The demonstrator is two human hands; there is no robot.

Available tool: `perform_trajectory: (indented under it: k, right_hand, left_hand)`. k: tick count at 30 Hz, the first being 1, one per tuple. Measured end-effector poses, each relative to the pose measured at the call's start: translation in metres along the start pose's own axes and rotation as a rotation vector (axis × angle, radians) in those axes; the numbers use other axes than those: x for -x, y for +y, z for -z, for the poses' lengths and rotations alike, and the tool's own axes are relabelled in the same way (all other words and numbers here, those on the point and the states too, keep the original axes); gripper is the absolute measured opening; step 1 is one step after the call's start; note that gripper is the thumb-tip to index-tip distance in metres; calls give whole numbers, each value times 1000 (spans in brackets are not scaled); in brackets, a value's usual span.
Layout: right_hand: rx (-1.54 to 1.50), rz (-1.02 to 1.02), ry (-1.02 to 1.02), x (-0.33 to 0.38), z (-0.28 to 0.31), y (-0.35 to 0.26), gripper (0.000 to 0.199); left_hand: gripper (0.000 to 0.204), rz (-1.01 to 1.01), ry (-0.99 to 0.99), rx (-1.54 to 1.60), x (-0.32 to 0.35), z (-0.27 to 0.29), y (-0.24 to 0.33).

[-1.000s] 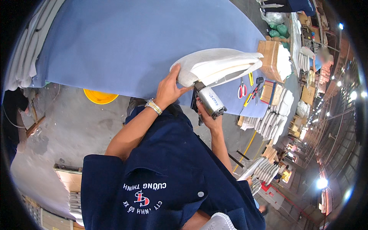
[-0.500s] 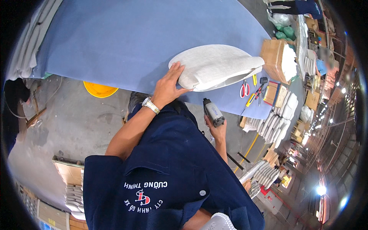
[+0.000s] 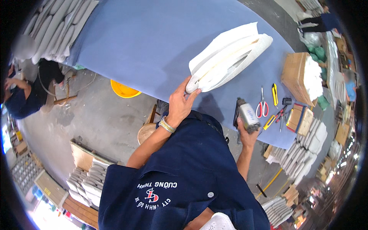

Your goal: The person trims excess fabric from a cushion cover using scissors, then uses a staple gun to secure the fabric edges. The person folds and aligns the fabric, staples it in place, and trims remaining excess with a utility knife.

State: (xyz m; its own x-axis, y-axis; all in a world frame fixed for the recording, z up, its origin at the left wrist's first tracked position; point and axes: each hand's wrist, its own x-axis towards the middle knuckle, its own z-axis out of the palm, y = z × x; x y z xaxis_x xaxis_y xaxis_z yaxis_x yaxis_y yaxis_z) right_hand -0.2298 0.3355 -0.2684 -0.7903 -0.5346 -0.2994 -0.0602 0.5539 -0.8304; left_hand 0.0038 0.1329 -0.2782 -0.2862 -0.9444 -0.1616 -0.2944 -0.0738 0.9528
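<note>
My left hand grips the near end of a pale seat cushion, thumb and fingers closed around its edge. The cushion is tilted up on its side above the blue table, its fabric layers parted along the edge. In my right hand is a grey and black staple gun, held by its handle at the table's near edge. The gun is apart from the cushion. My right fingers are partly hidden behind it.
Red-handled scissors, a yellow cutter and other hand tools lie to the right. Beyond them stands a cardboard box with white stuffing. Cushions are stacked at right and far left. A person sits at left.
The cushion has been raised and turned up on its side, its layers opening. My right hand has brought the staple gun up and right to the table edge. The view has shifted.
</note>
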Motion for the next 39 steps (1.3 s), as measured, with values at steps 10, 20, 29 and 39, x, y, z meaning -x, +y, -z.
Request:
perform_trajectory:
  k: [10,20,29,39]
  right_hand:
    - [165,579,-573,-36,-46,-129,35]
    - [322,549,-732,-35,-52,-134,34]
    - [306,565,-752,-48,-65,-140,34]
    - [298,639,-694,-48,-72,-142,27]
  left_hand:
    - [64,-93,105,-312,32,-13,12]
    - [60,-247,-20,-487,33,3,10]
    - [56,-227,-216,-536,12,20,17]
    - [53,-314,-261,-528,-2,27,14]
